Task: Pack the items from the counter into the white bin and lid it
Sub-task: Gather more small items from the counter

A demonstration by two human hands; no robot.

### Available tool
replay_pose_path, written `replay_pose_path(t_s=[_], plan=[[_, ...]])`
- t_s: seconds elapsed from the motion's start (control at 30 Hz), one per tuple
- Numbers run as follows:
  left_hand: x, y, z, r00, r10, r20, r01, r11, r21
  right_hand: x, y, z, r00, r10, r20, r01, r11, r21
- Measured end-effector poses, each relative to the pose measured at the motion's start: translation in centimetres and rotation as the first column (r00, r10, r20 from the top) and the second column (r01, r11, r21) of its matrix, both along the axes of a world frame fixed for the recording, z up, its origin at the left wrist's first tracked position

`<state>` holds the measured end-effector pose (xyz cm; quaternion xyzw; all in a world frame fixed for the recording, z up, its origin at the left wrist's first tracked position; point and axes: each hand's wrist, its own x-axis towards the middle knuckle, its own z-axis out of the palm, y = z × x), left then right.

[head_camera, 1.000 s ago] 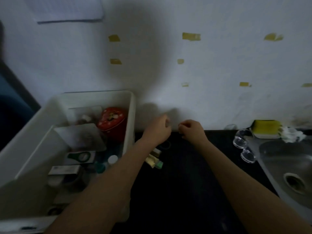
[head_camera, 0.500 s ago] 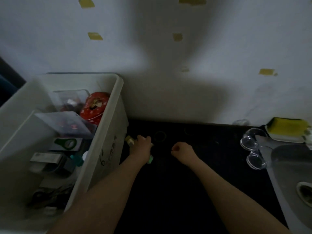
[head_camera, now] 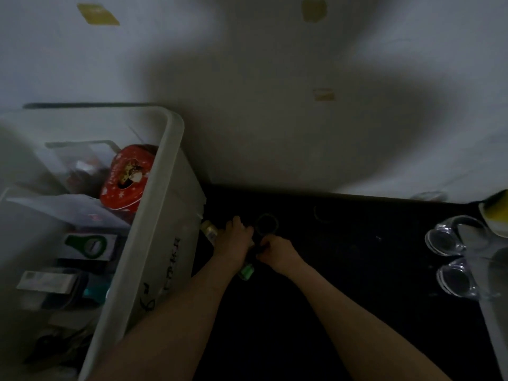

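Note:
The white bin point(head_camera: 154, 243) stands at the left on the black counter point(head_camera: 343, 270), open and holding a red tin point(head_camera: 125, 180), boxes and other items. Just right of the bin my left hand point(head_camera: 233, 240) grips a cluster of small tubes: a yellowish one point(head_camera: 209, 229) sticks out at its far side and a green-capped one point(head_camera: 246, 271) at its near side. My right hand point(head_camera: 276, 251) is curled right beside it, fingers pinching a small dark item between the two hands. A dark ring point(head_camera: 267, 224) lies just beyond the hands. No lid is in view.
The white wall point(head_camera: 302, 105) rises directly behind the counter. At the right stand two clear cups point(head_camera: 450, 257), with a yellow sponge point(head_camera: 494, 213) at the frame's edge and the pale sink rim point(head_camera: 494, 325) below them.
The view has tilted down and closer. Both hands came back from the wall; the left settled onto the tubes beside the bin and the right moved in until it touches the left.

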<state>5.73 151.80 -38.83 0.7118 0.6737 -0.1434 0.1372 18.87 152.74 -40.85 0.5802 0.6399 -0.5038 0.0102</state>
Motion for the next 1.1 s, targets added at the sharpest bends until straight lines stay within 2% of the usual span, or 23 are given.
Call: replay_pose_path(t_s=[0.07, 0.1, 0.2, 0.3, 0.37, 0.47, 0.57, 0.7, 0.8, 0.9, 1.0, 1.1], plan=[[0.2, 0.6, -0.5, 0.998, -0.006, 0.059, 0.005, 1.000, 0.008, -0.2, 0.2, -0.1, 1.000, -0.005, -0.016, 0.005, 1.000, -0.003], [0.2, 0.8, -0.9, 0.997, -0.016, 0.081, 0.010, 0.997, 0.071, -0.1, 0.3, 0.1, 1.000, -0.021, -0.023, 0.021, 1.000, 0.003], [0.2, 0.8, -0.3, 0.983, 0.116, 0.141, -0.131, 0.986, 0.102, 0.3, 0.7, 1.2, 0.992, -0.111, -0.059, 0.114, 0.992, 0.057], [0.6, 0.6, 0.2, 0.949, 0.156, 0.274, -0.198, 0.971, 0.132, 0.8, 0.8, 3.3, 0.960, -0.216, -0.180, 0.245, 0.957, 0.157], [1.1, 0.7, 1.7, 0.912, 0.187, 0.364, -0.246, 0.962, 0.121, 1.1, 0.8, 5.0, 0.931, -0.265, -0.250, 0.321, 0.921, 0.221], [2.3, 1.0, 5.1, 0.810, 0.254, 0.529, -0.339, 0.939, 0.068, 1.4, 0.7, 7.9, 0.898, -0.310, -0.313, 0.405, 0.859, 0.312], [3.2, 0.7, 8.8, 0.722, 0.172, 0.670, -0.314, 0.945, 0.096, 2.0, 0.3, 11.2, 0.864, -0.330, -0.379, 0.475, 0.783, 0.401], [3.5, -1.0, 13.6, 0.523, 0.137, 0.841, -0.351, 0.934, 0.067, 2.2, -1.1, 16.2, 0.797, -0.335, -0.503, 0.569, 0.697, 0.437], [2.8, -2.6, 17.2, 0.438, 0.063, 0.897, -0.395, 0.909, 0.129, 1.3, -2.7, 19.9, 0.764, -0.268, -0.587, 0.590, 0.658, 0.468], [0.8, -4.2, 20.2, 0.357, -0.008, 0.934, -0.451, 0.874, 0.180, -0.7, -4.3, 23.1, 0.777, -0.232, -0.585, 0.591, 0.587, 0.553], [-2.2, -5.6, 22.3, 0.350, -0.096, 0.932, -0.488, 0.830, 0.269, -4.0, -6.2, 25.5, 0.760, -0.189, -0.622, 0.612, 0.533, 0.585], [-6.3, -6.9, 23.4, 0.367, -0.112, 0.923, -0.541, 0.782, 0.310, -8.2, -7.7, 27.0, 0.751, -0.142, -0.645, 0.621, 0.485, 0.616]])
